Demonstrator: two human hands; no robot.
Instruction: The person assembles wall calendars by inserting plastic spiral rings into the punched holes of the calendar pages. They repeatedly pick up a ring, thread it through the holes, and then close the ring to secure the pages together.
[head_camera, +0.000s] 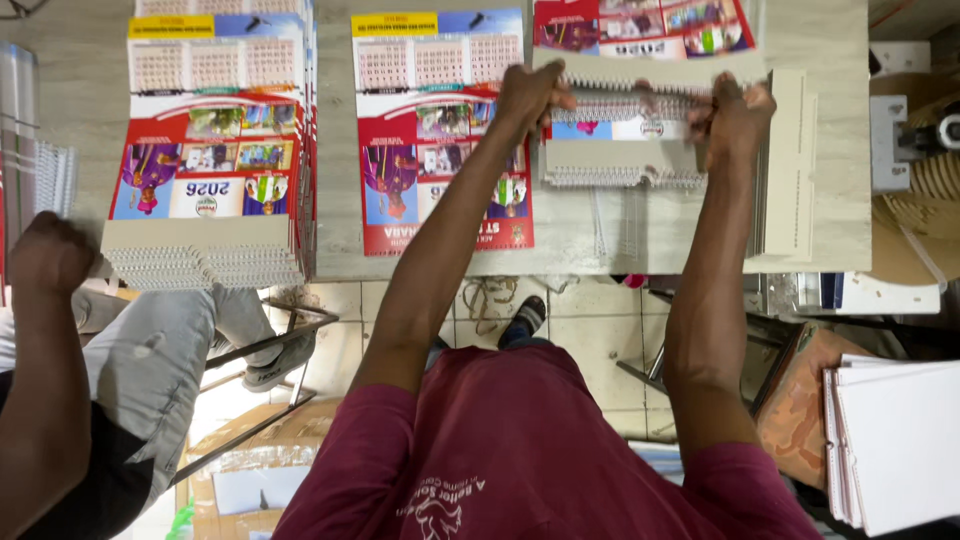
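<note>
Far left of frame: a co-worker's fist (48, 252) sits beside a stack of printed calendars (210, 140) with wire binding combs (200, 265) at its lower edge. Centre: a second calendar stack (440, 130) lies flat on the grey table (840, 150). Upper centre-right: left hand (532, 95) and right hand (735, 112) are both curled tight onto a wire-bound calendar (620, 128), fingers closed over the coil ends. Looks like the binding step, seating the wire. The next move likely needs even pressure along the comb.
</note>
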